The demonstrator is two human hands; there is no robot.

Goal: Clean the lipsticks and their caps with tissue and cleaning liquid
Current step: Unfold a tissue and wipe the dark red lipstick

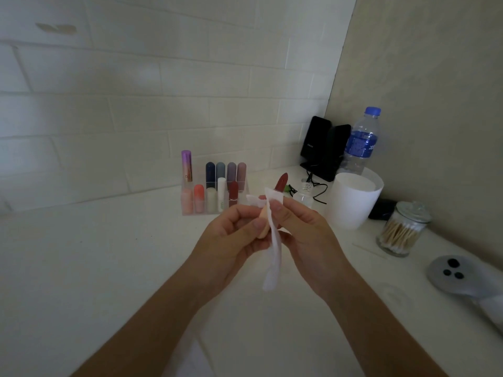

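The held lipstick (281, 181) has a dark red bullet and a peach base, with a white tissue (275, 257) across it. In the clear organiser (187, 212), the back row holds a purple-to-gold gradient tube (186, 165), then a navy tube (210, 170), grey-blue tube (220, 170), mauve tube (231, 170) and dusty-pink tube (241, 172). The front row has a pale pink tube (186, 200), coral tube (199, 198), cream tube (211, 199), white tube (221, 189) and dark red tube (233, 193). The clear water bottle (362, 144) has a blue cap and blue label. The speakers (315, 140) are black and the cup (351, 208) is white. The glass jar (402, 232) holds tan-stemmed, white-tipped cotton swabs. A grey device (468, 284) bears three black dots. The back wall (136, 104) is white with a brick pattern, the side wall (435, 77) is beige, and the counter (95, 254) is white.
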